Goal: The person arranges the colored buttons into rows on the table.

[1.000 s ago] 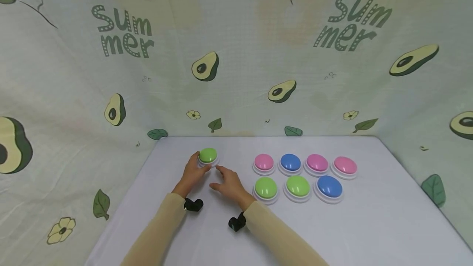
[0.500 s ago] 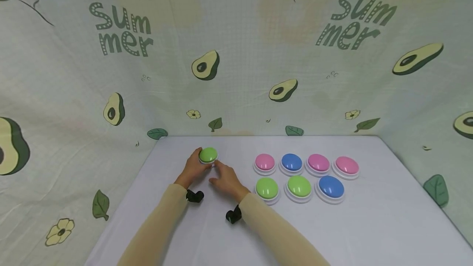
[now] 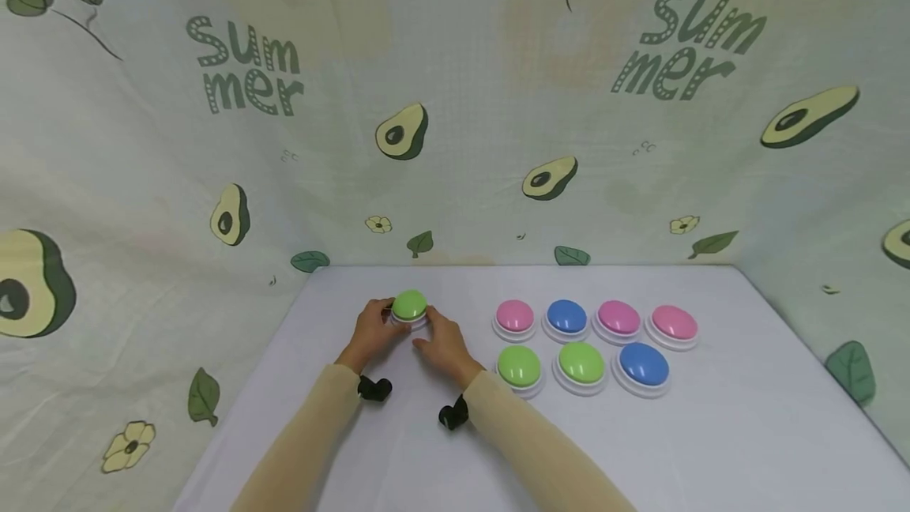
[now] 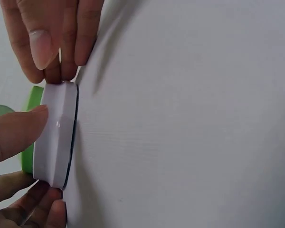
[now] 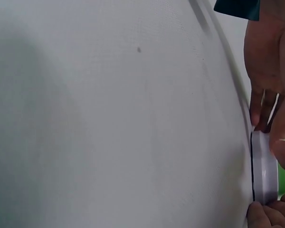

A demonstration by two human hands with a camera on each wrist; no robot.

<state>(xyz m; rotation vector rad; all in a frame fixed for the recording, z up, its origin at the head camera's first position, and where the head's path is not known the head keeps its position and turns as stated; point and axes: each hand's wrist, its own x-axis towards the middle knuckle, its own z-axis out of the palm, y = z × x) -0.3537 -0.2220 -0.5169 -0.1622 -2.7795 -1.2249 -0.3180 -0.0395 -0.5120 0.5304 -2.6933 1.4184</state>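
A green dome push button (image 3: 410, 305) with a round white base stands at the table's back left. My left hand (image 3: 370, 332) grips it from the left. The left wrist view shows the left thumb (image 4: 23, 130) on the front of the white base (image 4: 55, 135) and fingers around its left side. My right hand (image 3: 446, 348) is at the button's right side, its fingertips touching the base. Its thumb (image 4: 41, 47) is apart from the base. In the right wrist view the button (image 5: 265, 166) is at the right edge, partly hidden by both hands.
Several more buttons stand in two rows to the right: pink (image 3: 515, 316) and blue (image 3: 566, 316) ones behind, green (image 3: 519, 367) and blue (image 3: 644, 363) ones in front. The white table (image 3: 718, 425) meets an avocado-print cloth (image 3: 469, 204) at the back.
My right hand has moved forward until its fingertips touch the green button's right side. My left hand stays on the button's left. The head view has shifted slightly.
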